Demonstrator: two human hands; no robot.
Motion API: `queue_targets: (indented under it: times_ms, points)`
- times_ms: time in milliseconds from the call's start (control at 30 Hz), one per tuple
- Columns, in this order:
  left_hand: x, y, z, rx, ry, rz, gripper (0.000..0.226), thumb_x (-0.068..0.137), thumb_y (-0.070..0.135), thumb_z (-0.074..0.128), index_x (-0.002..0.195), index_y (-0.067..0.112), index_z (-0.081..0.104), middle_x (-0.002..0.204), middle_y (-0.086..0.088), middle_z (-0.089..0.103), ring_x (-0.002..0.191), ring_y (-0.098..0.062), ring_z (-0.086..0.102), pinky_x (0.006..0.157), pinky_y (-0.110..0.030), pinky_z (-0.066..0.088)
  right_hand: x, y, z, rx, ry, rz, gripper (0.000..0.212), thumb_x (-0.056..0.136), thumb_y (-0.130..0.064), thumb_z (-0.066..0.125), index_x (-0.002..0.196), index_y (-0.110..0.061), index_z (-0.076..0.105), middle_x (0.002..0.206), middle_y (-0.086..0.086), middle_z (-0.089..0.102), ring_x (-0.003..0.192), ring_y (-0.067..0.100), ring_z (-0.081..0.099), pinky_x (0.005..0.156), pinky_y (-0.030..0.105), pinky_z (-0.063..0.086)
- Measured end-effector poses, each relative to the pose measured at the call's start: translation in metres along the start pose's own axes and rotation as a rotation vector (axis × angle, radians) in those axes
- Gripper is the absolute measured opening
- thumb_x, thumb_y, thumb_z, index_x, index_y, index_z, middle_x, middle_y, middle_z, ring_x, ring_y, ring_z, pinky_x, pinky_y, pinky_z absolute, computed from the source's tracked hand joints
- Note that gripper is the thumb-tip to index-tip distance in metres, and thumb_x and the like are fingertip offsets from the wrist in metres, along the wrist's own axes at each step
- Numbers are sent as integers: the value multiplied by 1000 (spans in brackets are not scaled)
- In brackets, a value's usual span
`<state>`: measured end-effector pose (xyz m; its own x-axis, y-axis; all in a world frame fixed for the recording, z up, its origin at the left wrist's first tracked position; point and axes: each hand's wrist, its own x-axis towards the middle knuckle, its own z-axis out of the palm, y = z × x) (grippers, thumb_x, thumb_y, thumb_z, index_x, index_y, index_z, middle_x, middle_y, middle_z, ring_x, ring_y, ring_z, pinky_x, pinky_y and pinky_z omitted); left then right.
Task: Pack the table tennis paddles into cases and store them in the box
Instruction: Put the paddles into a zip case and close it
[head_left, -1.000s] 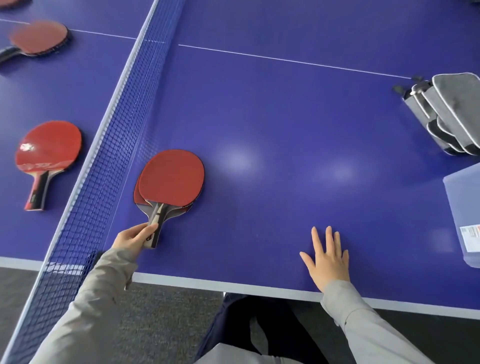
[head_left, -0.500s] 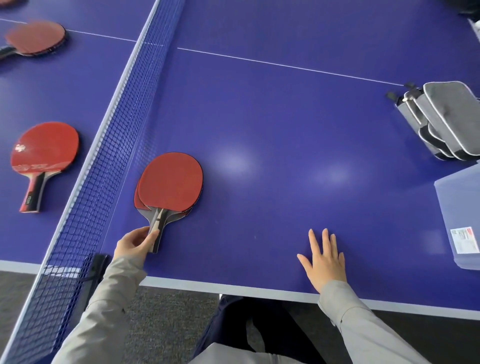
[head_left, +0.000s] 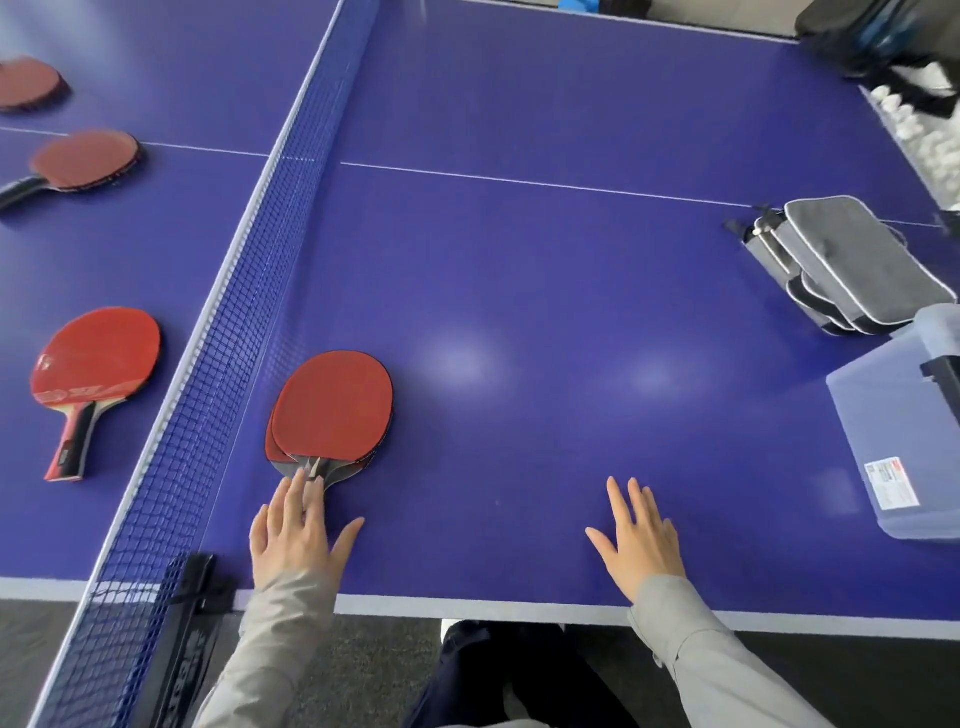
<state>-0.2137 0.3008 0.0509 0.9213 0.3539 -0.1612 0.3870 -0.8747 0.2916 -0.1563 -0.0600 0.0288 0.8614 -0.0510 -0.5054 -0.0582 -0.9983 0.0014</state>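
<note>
Two red paddles (head_left: 332, 405) lie stacked on the blue table just right of the net. My left hand (head_left: 293, 535) lies flat over their handles, fingers straight, fingertips at the base of the blades. My right hand (head_left: 639, 540) rests flat on the table near the front edge, fingers spread, holding nothing. Several grey paddle cases (head_left: 852, 265) are piled at the right. A clear plastic box (head_left: 893, 431) stands at the right edge, in front of the cases. Three more red paddles lie left of the net: one near (head_left: 96, 364), one further back (head_left: 85, 158), one at the far left (head_left: 28, 83).
The blue net (head_left: 223, 353) runs from the near left to the far middle, with its clamp (head_left: 187, 597) at the table's front edge. White balls (head_left: 904, 124) sit in a tray beyond the far right corner, next to dark bags (head_left: 878, 36).
My left hand has let go of the paddle handles it was pinching and now lies flat over them. The camera has tilted up, showing more of the far table.
</note>
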Motion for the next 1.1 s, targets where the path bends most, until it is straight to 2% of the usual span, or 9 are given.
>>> queue_targets:
  times_ms: [200, 300, 333, 400, 467, 500, 567, 933, 1100]
  points:
    - [1, 72, 9, 91, -188, 233, 99, 88, 68, -2, 122, -3, 60, 131, -19, 57, 119, -36, 56, 96, -53, 44, -15, 19, -16, 64, 62, -4, 72, 96, -54, 31, 150, -27, -9, 160, 3, -6, 148, 22, -3, 118, 41, 14]
    - [3, 114, 18, 111, -184, 315, 104, 86, 68, -8, 123, -1, 59, 132, -16, 56, 120, -36, 55, 97, -55, 43, -19, 35, -25, 94, 89, 11, 71, 96, -53, 30, 150, -28, -8, 161, 2, -6, 148, 22, -3, 118, 41, 13]
    - [4, 129, 20, 134, -179, 336, 110, 80, 71, -16, 131, 2, 53, 139, -13, 49, 128, -33, 48, 105, -52, 37, -20, 42, -28, 102, 100, 17, 70, 96, -53, 30, 150, -27, -7, 161, 2, -6, 148, 22, -3, 118, 41, 13]
    - [6, 155, 32, 209, -174, 378, 121, 63, 74, -34, 148, 10, 24, 157, -4, 19, 145, -24, 17, 117, -44, 11, -21, 57, -35, 121, 126, 29, 69, 97, -53, 29, 151, -27, -4, 161, 2, -4, 148, 22, -2, 118, 41, 13]
    - [5, 180, 42, 273, -159, 402, 101, 71, 73, -23, 151, 16, 4, 159, 1, -1, 147, -18, -2, 118, -40, -3, -23, 76, -42, 132, 153, 34, 67, 97, -53, 29, 151, -26, -2, 161, 1, -2, 148, 22, -1, 118, 41, 13]
    - [4, 194, 45, 306, -152, 411, 88, 82, 71, -5, 151, 17, 1, 160, 1, -4, 147, -18, -5, 119, -40, -3, -24, 88, -46, 131, 166, 35, 67, 97, -52, 28, 151, -26, 0, 161, 1, -1, 148, 21, 0, 118, 42, 14]
    - [-2, 227, 48, 318, -160, 429, 82, 89, 68, 19, 151, 18, 0, 160, 2, -4, 147, -17, -7, 118, -40, -3, -28, 115, -53, 127, 192, 39, 66, 97, -52, 28, 151, -25, 2, 161, 2, 2, 148, 21, 1, 118, 42, 15]
    - [-82, 451, 65, 256, -61, 603, 79, 91, 65, 20, 150, 18, -1, 160, 4, -6, 146, -15, -10, 118, -40, -4, -77, 314, -95, 138, 412, 78, 65, 97, -52, 29, 151, -25, 5, 160, -1, 8, 148, 21, 5, 117, 40, 17]
    - [-110, 536, 67, 217, -33, 630, 78, 91, 65, 18, 150, 19, 0, 160, 5, -3, 146, -14, -8, 119, -39, -2, -95, 398, -106, 142, 433, 120, 62, 98, -49, 29, 150, -24, 5, 160, 1, 10, 148, 22, 5, 117, 39, 15]
